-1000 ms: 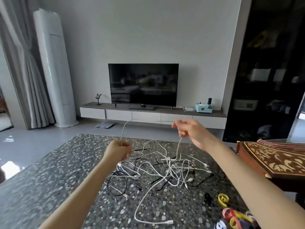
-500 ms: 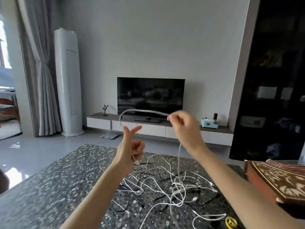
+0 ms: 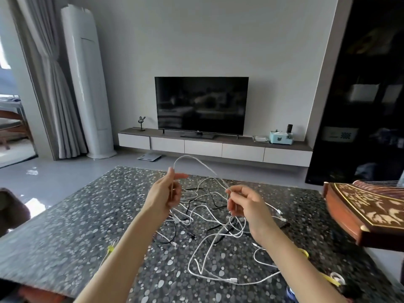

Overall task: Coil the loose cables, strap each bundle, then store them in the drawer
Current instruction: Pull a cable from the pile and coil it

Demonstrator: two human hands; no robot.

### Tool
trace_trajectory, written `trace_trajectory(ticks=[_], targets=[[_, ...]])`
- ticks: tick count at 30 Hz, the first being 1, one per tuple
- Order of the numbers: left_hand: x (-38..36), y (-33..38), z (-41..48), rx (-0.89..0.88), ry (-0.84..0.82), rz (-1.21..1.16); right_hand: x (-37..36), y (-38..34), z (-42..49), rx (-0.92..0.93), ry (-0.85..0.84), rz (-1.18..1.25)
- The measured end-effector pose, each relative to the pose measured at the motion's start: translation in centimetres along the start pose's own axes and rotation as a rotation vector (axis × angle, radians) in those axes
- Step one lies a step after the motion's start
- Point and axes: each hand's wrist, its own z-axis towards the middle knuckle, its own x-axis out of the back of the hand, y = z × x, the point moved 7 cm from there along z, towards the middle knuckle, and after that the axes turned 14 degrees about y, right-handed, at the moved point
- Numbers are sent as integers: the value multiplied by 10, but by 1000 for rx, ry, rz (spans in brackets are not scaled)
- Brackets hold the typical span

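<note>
Two grips raised, head view: left grip (image 3: 166,194) pinches white cable (image 3: 192,158) betw. thumb & fingers, right grip (image 3: 244,204) pinches same cable; it arcs between them, above cable tangle (image 3: 207,224) on table (image 3: 65,215).

Dark pebble-speckled stone table (image 3: 65,215): broad bare stretch at left, narrower one far right. Centre blocked by tangle of white and black cables (image 3: 205,217); one white cable (image 3: 188,156) arches above it between left hand (image 3: 166,193) and right hand (image 3: 244,204). Right edge: carved brown wooden instrument (image 3: 369,208); yellow straps (image 3: 329,278) near right.
</note>
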Motion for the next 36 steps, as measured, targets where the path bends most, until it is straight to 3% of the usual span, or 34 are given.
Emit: trace_trajectory(ticks=[4,8,12,17,20,23,27,31,32,34,36], targets=[[-27,-21,-23,7,-206,230,-10,13,-17,101,-25,-155],[-39,-36,-30,6,-211,225,-15,13,-27,258,29,-414],[-49,-44,-34,10,-244,247,-20,17,-38,336,-28,-557],[-62,-59,-30,128,-226,182,-16,21,-42,426,-17,-704],[-73,-65,-33,189,-275,85,-13,33,-41,385,-46,-760],[-77,-68,-34,241,-248,26,-8,49,-39,233,-105,-623],[-64,-50,-23,162,-107,21,4,70,-45,41,-185,-368],[-30,-4,4,9,44,-188,22,105,-68,-68,-341,-364],[-24,3,9,-51,48,-113,25,110,-72,-80,-349,-375],[-21,1,12,-190,27,290,31,107,-69,5,-310,-472],[-23,-19,11,-241,-39,695,34,88,-56,269,-214,-738]])
